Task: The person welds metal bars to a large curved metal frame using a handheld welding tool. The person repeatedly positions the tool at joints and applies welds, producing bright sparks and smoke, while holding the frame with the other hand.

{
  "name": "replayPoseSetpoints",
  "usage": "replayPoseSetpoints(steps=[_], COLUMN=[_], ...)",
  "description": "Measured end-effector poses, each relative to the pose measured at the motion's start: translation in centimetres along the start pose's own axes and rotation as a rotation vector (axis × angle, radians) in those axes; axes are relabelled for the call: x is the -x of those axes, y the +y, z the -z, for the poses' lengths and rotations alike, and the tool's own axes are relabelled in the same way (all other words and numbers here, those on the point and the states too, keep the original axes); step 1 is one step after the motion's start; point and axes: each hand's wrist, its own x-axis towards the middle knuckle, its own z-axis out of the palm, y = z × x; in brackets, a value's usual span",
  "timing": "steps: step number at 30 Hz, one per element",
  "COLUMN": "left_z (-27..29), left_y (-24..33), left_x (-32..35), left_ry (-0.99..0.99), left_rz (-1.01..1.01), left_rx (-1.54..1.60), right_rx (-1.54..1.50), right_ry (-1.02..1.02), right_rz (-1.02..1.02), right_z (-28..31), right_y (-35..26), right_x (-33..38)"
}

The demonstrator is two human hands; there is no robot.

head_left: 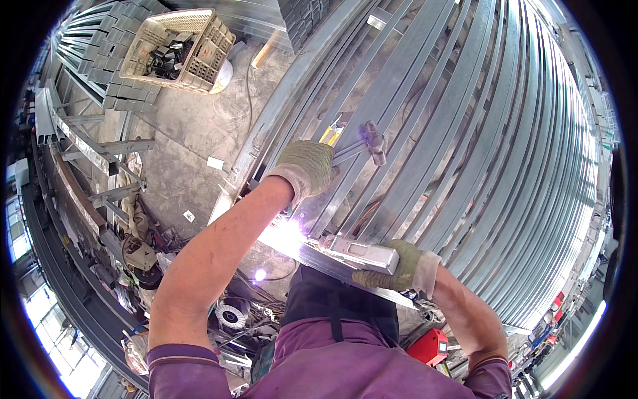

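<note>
My left hand (307, 166), in a green work glove with a pale cuff, is closed round the handle of a hammer (375, 143). The hammer's metal head points right, over the grey steel bars. Just beyond my knuckles shows a small yellow-and-silver thing (332, 133); whether my hand touches it I cannot tell. My right hand (403, 267), gloved alike, is closed round a boxy silver welding gun (362, 253). Left of the gun, a bright arc (286, 236) glares at the near end of the bars, over a long metal edge (345, 278). The glare hides the joint.
Long grey steel bars (458, 133) lie side by side, with gaps, across the middle and right. Far left, a beige crate (139, 50) of dark pieces stands before stacked tubes (109, 66). Cables and a white spool (230, 316) lie below left; a red box (427, 347) sits below right.
</note>
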Motion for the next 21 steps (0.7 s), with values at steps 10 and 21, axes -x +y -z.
replayPoseSetpoints(steps=[10, 21], left_z=[-0.1, -0.1], left_y=[-0.1, -0.1], left_x=[0.1, 0.0], left_ry=[0.016, -0.002], left_rz=[-0.014, 0.004], left_rx=[-0.011, -0.005], right_rx=[-0.009, -0.008], right_ry=[0.0, -0.044], right_rz=[-0.042, -0.065], right_z=[0.5, 0.7], right_y=[-1.0, -0.4], right_x=[0.7, 0.7])
